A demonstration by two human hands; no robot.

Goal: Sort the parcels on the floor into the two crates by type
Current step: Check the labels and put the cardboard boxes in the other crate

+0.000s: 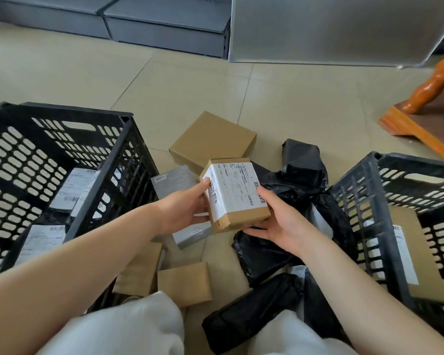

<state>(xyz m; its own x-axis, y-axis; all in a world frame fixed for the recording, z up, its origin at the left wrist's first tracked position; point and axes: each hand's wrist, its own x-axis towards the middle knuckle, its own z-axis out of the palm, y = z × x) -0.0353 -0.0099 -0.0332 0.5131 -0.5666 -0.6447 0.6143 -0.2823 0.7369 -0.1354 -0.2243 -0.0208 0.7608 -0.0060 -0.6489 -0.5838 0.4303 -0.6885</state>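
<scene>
A small cardboard box (235,194) with a white shipping label is held above the floor (215,85) between two black slatted crates. It is gripped from both sides: the fingers of the left hand (187,208) are pressed against its left face, and the right hand (280,219) cups its right lower corner, fingers closed on it.

The sorting appears to be partly done. In the left crate (62,160), a few labelled parcels (72,190) in dark or grey wrapping can be made out through the slats. In the right crate (395,201), one flat brown box (415,254) with a label is seen leaning against the inner wall.

Much is left on the floor: a larger brown box (213,139) beyond the hands, a grey packet (172,180), two small brown boxes (185,283) near the knees, and a heap of black plastic bags (300,165) to the right. Judging by the contents, the held box likely belongs in the right crate.
</scene>
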